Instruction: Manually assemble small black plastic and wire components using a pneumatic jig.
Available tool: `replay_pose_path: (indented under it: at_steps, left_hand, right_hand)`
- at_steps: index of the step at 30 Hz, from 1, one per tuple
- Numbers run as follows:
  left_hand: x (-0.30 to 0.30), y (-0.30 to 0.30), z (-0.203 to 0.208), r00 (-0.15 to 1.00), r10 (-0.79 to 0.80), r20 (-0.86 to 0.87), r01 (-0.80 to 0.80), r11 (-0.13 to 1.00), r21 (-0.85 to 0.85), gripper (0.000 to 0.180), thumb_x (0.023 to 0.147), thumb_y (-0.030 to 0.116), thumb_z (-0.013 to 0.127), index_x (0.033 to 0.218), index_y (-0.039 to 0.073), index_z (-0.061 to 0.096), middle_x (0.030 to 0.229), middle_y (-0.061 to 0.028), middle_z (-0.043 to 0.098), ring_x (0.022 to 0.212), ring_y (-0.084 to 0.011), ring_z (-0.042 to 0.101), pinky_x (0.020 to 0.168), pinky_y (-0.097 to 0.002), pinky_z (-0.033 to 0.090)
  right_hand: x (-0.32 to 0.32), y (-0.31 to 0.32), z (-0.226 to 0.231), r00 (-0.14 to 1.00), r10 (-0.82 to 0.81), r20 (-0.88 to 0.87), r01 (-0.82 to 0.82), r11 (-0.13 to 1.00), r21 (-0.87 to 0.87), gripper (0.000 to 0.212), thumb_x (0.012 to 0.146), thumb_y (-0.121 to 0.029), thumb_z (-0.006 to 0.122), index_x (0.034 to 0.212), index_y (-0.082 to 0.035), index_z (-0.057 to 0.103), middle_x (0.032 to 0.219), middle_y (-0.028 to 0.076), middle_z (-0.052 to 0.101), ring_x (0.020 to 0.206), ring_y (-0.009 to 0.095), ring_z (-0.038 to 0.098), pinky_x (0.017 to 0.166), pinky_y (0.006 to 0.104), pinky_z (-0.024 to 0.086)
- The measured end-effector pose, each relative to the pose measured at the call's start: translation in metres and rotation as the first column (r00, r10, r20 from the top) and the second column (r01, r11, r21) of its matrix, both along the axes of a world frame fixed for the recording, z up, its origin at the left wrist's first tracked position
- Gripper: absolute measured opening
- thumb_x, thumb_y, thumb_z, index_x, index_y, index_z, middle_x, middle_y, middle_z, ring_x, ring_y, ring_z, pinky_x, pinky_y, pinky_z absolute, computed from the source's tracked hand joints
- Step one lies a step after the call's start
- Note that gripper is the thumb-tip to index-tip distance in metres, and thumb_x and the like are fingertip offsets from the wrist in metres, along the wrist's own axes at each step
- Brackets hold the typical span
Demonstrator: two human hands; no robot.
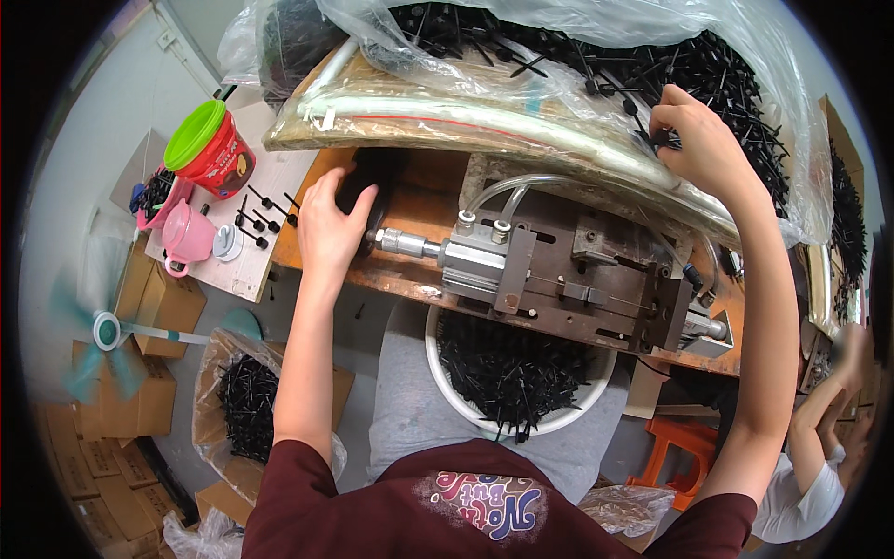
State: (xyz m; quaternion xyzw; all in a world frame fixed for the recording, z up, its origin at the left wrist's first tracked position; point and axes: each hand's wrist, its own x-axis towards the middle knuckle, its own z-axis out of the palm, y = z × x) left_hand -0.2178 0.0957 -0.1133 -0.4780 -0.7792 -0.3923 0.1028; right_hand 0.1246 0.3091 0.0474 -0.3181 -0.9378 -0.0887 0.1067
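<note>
Feeding step: right hand (pixel 700 140) pinches black pins (pixel 717 74) from the heap behind the press (pixel 568 275); left hand (pixel 328 228) cups a black knob (pixel 365 191) at press's left. Next: pin needs seating in press

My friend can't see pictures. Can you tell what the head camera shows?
A person's right hand reaches into a heap of small black plastic parts in clear plastic, while the left hand rests on a black round thing. Between them sits a metal machine, above a white bucket.

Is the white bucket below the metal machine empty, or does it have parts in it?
Not empty: the white bucket holds a heap of small black parts.
</note>
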Motion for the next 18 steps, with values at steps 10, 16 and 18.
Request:
replay_pose_path:
  at_steps: [10, 16, 18]
  left_hand:
    - [-0.004, 0.032, 0.016, 0.995, 0.096, -0.017, -0.096, 0.921, -0.377, 0.090, 0.068, 0.040, 0.084, 0.137, -0.004, 0.045, 0.098, -0.0273, 0.071, 0.097, -0.0414, 0.069, 0.087, -0.0460, 0.054]
    - [-0.006, 0.036, 0.014, 0.994, 0.074, -0.075, -0.099, 0.902, -0.419, 0.093, 0.068, 0.041, 0.084, 0.137, -0.005, 0.042, 0.097, -0.0273, 0.071, 0.095, -0.0415, 0.069, 0.086, -0.0456, 0.054]
    - [-0.008, 0.038, 0.011, 0.994, 0.071, -0.085, -0.100, 0.903, -0.418, 0.094, 0.068, 0.041, 0.085, 0.137, -0.005, 0.042, 0.096, -0.0275, 0.071, 0.094, -0.0416, 0.069, 0.085, -0.0454, 0.055]
  right_hand:
    - [0.005, 0.001, 0.007, 0.930, 0.060, -0.362, -0.082, 0.996, -0.044, 0.025, 0.088, -0.005, 0.067, 0.112, -0.001, 0.061, 0.088, 0.006, 0.064, 0.064, 0.009, 0.053, 0.064, 0.0255, 0.047]
    - [0.002, -0.009, 0.001, 0.773, 0.015, -0.635, -0.062, 0.997, -0.052, 0.043, 0.091, -0.012, 0.070, 0.132, -0.011, 0.059, 0.089, 0.001, 0.065, 0.065, 0.005, 0.053, 0.058, 0.0217, 0.045]
    - [0.003, -0.009, 0.002, 0.674, 0.011, -0.739, -0.107, 0.991, -0.083, 0.049, 0.092, -0.015, 0.070, 0.139, -0.012, 0.053, 0.088, 0.002, 0.064, 0.065, 0.004, 0.055, 0.056, 0.0190, 0.043]
